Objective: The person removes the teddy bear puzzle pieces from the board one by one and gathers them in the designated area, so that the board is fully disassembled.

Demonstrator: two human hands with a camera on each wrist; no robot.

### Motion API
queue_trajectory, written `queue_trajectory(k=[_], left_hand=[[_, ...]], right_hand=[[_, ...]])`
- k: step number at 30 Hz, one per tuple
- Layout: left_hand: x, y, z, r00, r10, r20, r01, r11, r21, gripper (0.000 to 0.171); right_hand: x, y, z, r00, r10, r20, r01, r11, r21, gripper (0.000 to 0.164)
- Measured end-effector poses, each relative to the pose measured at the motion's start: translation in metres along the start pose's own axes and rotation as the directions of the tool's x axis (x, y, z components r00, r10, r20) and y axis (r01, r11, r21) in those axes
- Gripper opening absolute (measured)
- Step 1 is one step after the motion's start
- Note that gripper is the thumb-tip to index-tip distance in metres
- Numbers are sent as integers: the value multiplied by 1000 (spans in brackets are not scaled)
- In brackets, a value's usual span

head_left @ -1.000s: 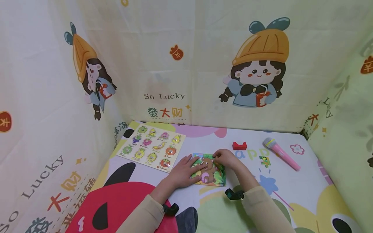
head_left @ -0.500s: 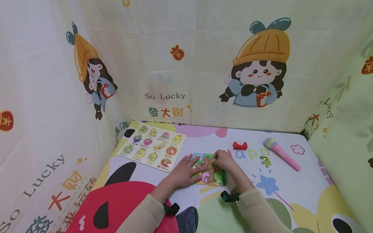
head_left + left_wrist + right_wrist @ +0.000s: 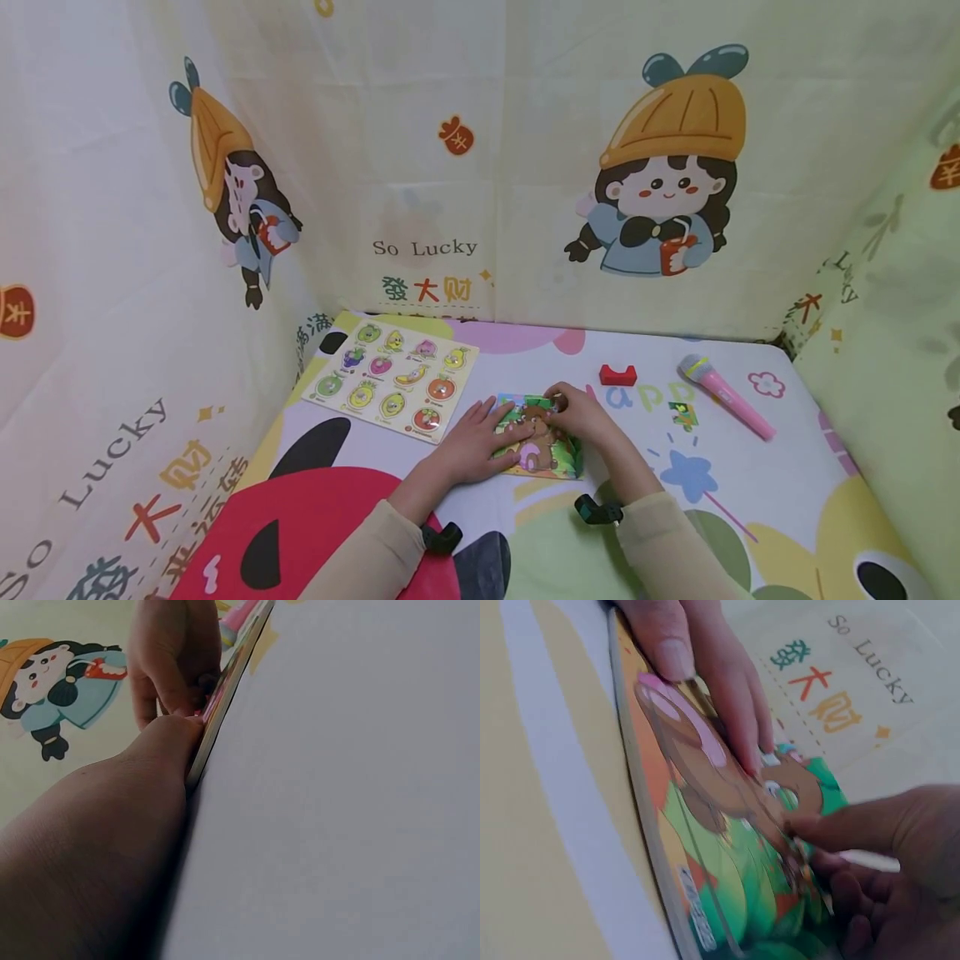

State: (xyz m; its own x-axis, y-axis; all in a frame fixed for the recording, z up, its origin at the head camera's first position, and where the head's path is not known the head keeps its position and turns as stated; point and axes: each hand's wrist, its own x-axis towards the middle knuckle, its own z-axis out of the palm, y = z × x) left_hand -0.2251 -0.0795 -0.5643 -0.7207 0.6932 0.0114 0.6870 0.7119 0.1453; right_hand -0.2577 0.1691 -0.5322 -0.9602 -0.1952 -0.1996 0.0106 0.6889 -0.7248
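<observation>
A bear jigsaw puzzle [image 3: 546, 461] lies flat on the table between both hands. Spread over its left side is my left hand [image 3: 472, 443], fingers fairly straight and resting on the bear; in the right wrist view its thumb [image 3: 673, 660] touches the board's edge. My right hand [image 3: 583, 414] is at the upper right corner, thumb and fingers pinching a small brown puzzle piece [image 3: 559, 403] close to the board. Fingers partly hide that piece, and its seating cannot be made out. One loose puzzle piece [image 3: 683, 416] with green and yellow lies to the right.
A fruit board [image 3: 411, 401] with several fruit pictures lies at the back left. A red notched block [image 3: 618, 377] and a pink toy microphone [image 3: 727, 398] lie at the back right. Printed cloth walls [image 3: 525, 192] surround the table's back and sides.
My right hand shifts slightly left, then turns a little at the puzzle's upper right corner, with the brown piece showing more between the fingers. My left hand stays in place.
</observation>
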Motion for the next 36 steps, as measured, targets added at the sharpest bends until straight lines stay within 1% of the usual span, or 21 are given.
queue_trajectory(k=[3, 5, 9, 13, 17, 19, 28, 31, 34, 36], left_hand=[[1, 0, 0, 1000, -5, 2, 5, 1000, 0, 53], [1, 0, 1, 1000, -5, 6, 5, 1000, -1, 53], [1, 1, 1, 1000, -5, 13, 5, 1000, -13, 53], [1, 2, 1, 1000, -8, 21, 8, 1000, -12, 53], [1, 3, 0, 1000, -14, 25, 15, 1000, -14, 53], [1, 3, 0, 1000, -15, 24, 16, 1000, -12, 53], [2, 0, 4, 1000, -13, 13, 13, 1000, -3, 53], [3, -1, 5, 1000, -9, 0, 9, 1000, 8, 53], [3, -1, 6, 1000, -9, -9, 9, 1000, 16, 53], [3, -2, 6, 1000, -10, -11, 10, 1000, 18, 53]], right_hand=[[0, 4, -2, 999, -42, 24, 42, 999, 5, 45], [1, 6, -3, 997, -68, 41, 68, 998, -10, 49], [-2, 8, -6, 994, -98, 54, 100, 994, -37, 48], [-5, 10, -8, 992, -120, 46, 122, 992, -38, 40], [-6, 12, -7, 989, -150, 5, 150, 987, -60, 31], [-5, 13, -5, 988, -152, -24, 150, 986, -68, 28], [-3, 13, 2, 989, -106, -106, 105, 994, -20, 22], [-3, 16, 6, 983, -107, -148, 104, 994, -31, 22], [-5, 19, 10, 973, -130, -190, 123, 991, -51, 23], [-7, 21, 12, 966, -136, -218, 131, 991, -41, 23]])
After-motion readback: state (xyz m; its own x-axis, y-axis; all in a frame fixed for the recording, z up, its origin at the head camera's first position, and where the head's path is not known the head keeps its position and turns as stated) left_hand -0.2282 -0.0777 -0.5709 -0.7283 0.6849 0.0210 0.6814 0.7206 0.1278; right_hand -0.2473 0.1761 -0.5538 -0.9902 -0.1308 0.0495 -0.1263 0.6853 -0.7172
